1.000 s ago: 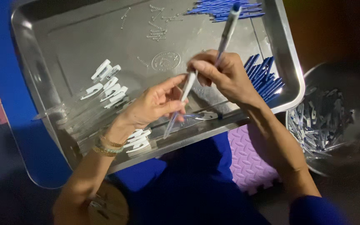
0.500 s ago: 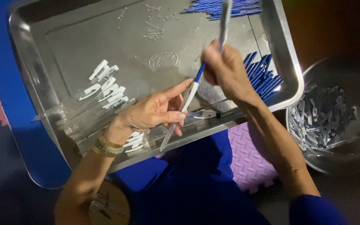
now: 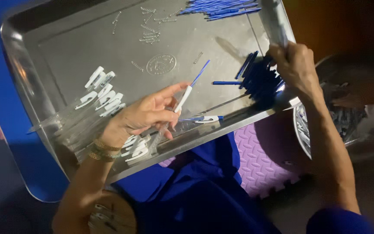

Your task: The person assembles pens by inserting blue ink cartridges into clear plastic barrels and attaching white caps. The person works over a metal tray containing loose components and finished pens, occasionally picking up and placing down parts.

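Observation:
My left hand (image 3: 146,115) holds a partly built pen (image 3: 186,96), a clear barrel with a white section and a thin blue refill sticking out toward the upper right. My right hand (image 3: 294,66) is at the right rim of the steel tray (image 3: 44,56), over a heap of dark blue pen parts (image 3: 258,77), with a clear pen barrel (image 3: 275,24) pointing up out of its fingers. A finished-looking pen (image 3: 204,118) lies on the tray floor by my left fingers.
White pen clips and clear barrels (image 3: 102,96) lie at the tray's left. Small metal springs (image 3: 152,27) are scattered at the top, blue refills (image 3: 221,8) at the top edge. A round bowl of grey-blue parts (image 3: 343,115) stands to the right. Purple and blue foam mats lie underneath.
My right hand pulled away from the left hand and moved right to the heap of dark blue parts, taking the clear barrel. The left hand kept its pen, refill now exposed.

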